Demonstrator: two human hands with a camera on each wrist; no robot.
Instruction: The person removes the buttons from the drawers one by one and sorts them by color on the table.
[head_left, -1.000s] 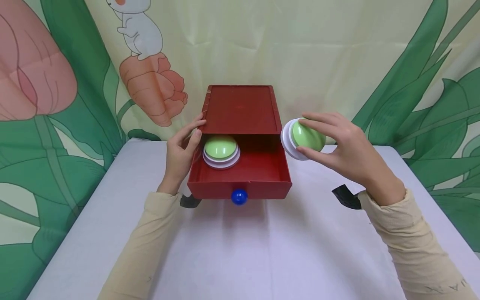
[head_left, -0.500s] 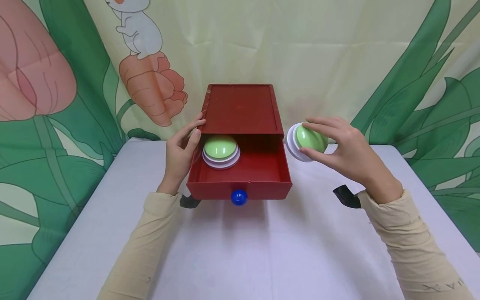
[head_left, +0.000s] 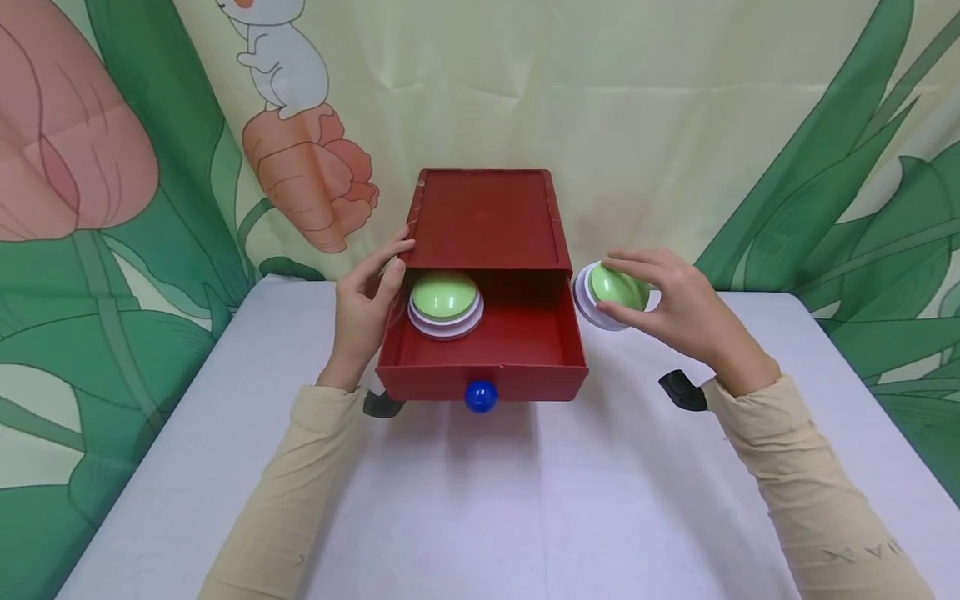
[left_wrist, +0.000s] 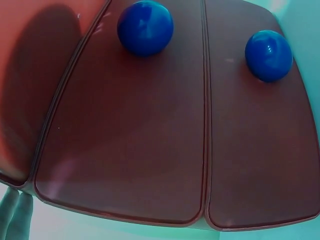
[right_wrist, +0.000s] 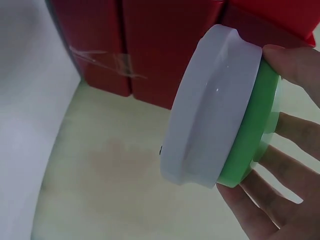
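Note:
A red drawer cabinet [head_left: 483,217] has its top drawer [head_left: 517,342] pulled out, with a blue knob [head_left: 481,397] in front. In the drawer's left part sits a push button [head_left: 444,300] with a green dome and white base. My left hand [head_left: 360,312] rests against the cabinet's left side, fingers extended and thumb near the drawer opening. Just right of the drawer, my right hand [head_left: 667,304] grips a second green push button [head_left: 618,286] between thumb and fingers. It is tilted, its white base [right_wrist: 210,107] facing left toward the cabinet.
Two lower drawers with blue knobs [left_wrist: 145,28] are shut in the left wrist view. The cabinet stands on a white-covered table [head_left: 465,517]. Behind it hangs a printed cloth [head_left: 645,100] with leaves, a rabbit and a carrot. Dark straps [head_left: 682,390] show near both wrists.
My right hand with its push button first moves slightly right, then lowers a little and comes back left toward the drawer. The left hand and the drawer hold their places.

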